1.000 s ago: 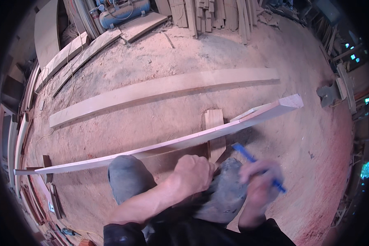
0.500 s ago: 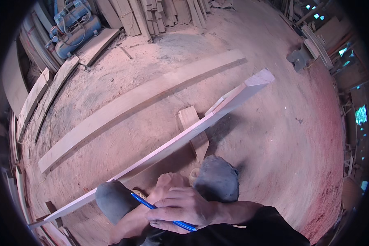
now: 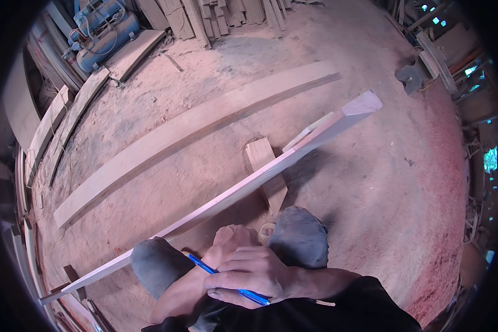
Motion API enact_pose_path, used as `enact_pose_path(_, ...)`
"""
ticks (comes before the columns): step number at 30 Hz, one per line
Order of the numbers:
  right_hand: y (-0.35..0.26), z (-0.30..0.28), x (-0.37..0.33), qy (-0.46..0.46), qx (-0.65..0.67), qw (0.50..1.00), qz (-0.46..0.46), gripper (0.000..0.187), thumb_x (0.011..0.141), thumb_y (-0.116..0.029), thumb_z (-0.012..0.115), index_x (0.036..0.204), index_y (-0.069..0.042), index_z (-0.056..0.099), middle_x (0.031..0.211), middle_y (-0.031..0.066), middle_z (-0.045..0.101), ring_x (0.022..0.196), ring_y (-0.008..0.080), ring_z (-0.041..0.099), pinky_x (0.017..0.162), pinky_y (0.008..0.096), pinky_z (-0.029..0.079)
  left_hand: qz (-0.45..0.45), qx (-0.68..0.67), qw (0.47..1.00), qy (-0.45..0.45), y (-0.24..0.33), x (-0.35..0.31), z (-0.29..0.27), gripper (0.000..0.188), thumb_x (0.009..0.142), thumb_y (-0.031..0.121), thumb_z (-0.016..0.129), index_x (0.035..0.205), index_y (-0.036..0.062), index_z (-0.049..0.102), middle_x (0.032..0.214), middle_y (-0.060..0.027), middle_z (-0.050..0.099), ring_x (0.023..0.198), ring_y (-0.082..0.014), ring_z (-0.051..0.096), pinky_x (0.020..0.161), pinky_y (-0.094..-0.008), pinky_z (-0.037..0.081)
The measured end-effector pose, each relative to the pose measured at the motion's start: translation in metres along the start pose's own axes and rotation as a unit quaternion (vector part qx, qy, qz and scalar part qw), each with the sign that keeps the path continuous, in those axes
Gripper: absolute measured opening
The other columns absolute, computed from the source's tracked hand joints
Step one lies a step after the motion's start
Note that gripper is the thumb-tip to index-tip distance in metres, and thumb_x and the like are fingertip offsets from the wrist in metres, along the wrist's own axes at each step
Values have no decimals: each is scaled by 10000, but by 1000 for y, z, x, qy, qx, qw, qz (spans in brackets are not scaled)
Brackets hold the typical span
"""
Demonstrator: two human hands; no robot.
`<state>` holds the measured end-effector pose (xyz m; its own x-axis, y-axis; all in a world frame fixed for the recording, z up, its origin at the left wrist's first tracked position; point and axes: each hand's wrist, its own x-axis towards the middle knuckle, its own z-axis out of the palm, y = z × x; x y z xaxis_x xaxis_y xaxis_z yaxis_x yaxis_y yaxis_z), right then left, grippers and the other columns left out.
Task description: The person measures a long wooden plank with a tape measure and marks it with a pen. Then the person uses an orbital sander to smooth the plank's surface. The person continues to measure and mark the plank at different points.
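Right hand (image 3: 254, 271) held blue pen (image 3: 253, 296), fingers closed narrowly around it; pen slanted over left wrist, apart from wood; left hand (image 3: 231, 240) lay partly beneath right, fingers looked curled, whether around anything could not be told; long board (image 3: 232, 200) ran beyond knees (image 3: 301, 238), across wooden block (image 3: 259, 154); second board (image 3: 188, 124) lay farther out; step in hand seemed pause, pen off board; next move, if marking, called for uncrossing wrists, bringing tip onto narrow upper edge.

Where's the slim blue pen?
Head view, lower middle: the slim blue pen is in the bare right hand, its upper end reaching over the left forearm.
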<state>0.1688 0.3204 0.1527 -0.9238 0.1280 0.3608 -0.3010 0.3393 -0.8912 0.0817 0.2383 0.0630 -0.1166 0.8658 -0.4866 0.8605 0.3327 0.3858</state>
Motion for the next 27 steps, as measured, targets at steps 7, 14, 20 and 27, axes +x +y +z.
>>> enact_pose_path(7,-2,-4,-4,-2,13,1000,-7,204,879,-168,846,1034,-59,770,887,78,762,799,236,741,731,354,574,-28,14,989,-144,12,11,-36,169,922,220,692,956,114,820,948,-120,813,966,-255,804,781,-338,622)
enact_pose_path(14,-3,-5,-5,4,13,1000,-15,201,883,-175,847,1027,-59,769,871,71,758,776,233,737,712,353,568,-19,-13,991,-130,10,10,-35,147,921,173,650,977,96,762,916,-172,771,983,-304,779,784,-401,608)
enact_pose_path(20,-5,-8,-5,1,-5,1000,-23,228,838,-150,876,1028,-70,779,875,64,746,731,234,713,675,339,560,-7,-25,997,-77,10,9,-25,194,938,211,666,890,111,825,870,-118,804,917,-273,807,750,-370,632)
enact_pose_path(27,-6,-14,0,-47,-38,998,-24,249,817,-176,889,1036,-104,795,821,24,713,714,199,691,667,335,552,36,-40,997,64,3,-4,0,191,925,225,669,866,137,827,850,-87,802,872,-272,805,671,-383,628)
